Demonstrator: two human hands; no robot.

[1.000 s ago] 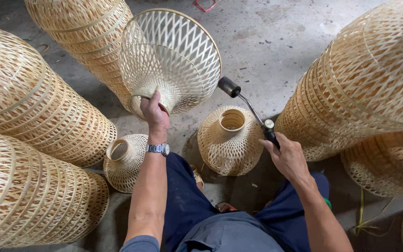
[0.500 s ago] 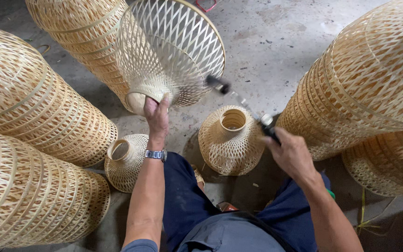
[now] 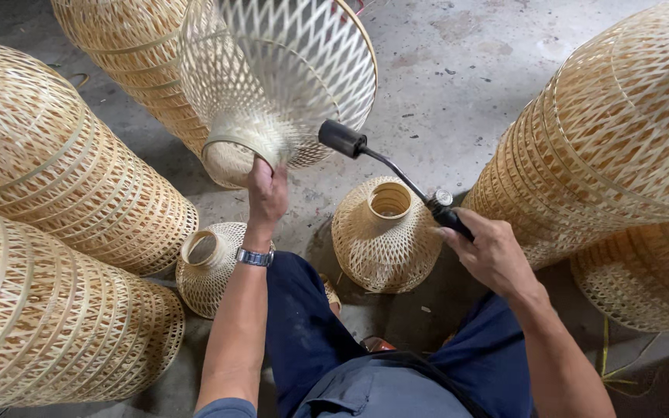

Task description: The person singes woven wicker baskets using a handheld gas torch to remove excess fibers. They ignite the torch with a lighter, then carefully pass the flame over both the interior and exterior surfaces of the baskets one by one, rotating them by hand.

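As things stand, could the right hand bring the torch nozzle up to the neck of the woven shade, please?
Probably yes: the right hand holds the torch, whose nozzle sits just beside the woven shade neck gripped by the left hand, with nothing between them.

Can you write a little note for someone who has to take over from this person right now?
Left hand: holds a woven bamboo lampshade up by its narrow neck, wide end away.
Right hand: grips a black torch, nozzle beside the shade's neck.
On the concrete floor: two small woven shades by the knees, tall stacks of shades on both sides.
Done: shade lifted, torch aimed. No flame shows.
Left: cannot tell how much of the shade is treated.
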